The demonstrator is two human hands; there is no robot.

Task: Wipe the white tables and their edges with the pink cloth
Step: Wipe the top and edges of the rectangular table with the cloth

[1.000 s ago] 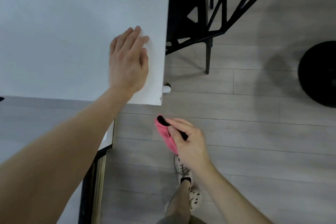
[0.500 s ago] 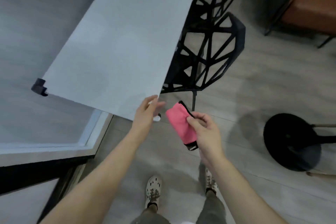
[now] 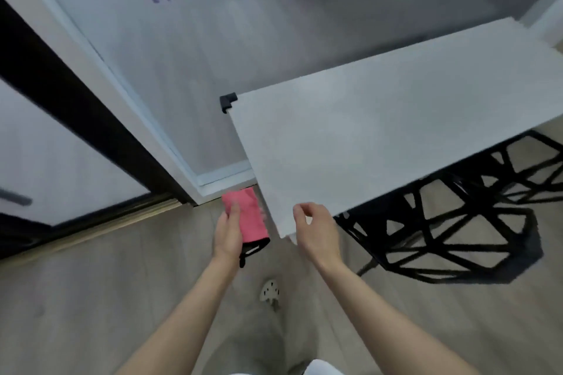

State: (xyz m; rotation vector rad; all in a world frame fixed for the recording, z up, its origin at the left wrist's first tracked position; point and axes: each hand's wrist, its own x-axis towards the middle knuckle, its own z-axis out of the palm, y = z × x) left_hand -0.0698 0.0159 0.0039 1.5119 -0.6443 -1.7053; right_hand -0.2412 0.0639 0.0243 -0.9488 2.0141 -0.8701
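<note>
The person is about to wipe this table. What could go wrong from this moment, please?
1. The left hand holds the cloth over the floor, not the table; if the grip slips, it may fall and pick up dirt.
2. The black chair sits under the table's edge beside the right hand; wiping that edge, knuckles might hit it.

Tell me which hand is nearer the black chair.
Right. The right hand hovers by the white table corner, beside the black chair; the left hand, gripping the pink cloth, is farther left.
</note>
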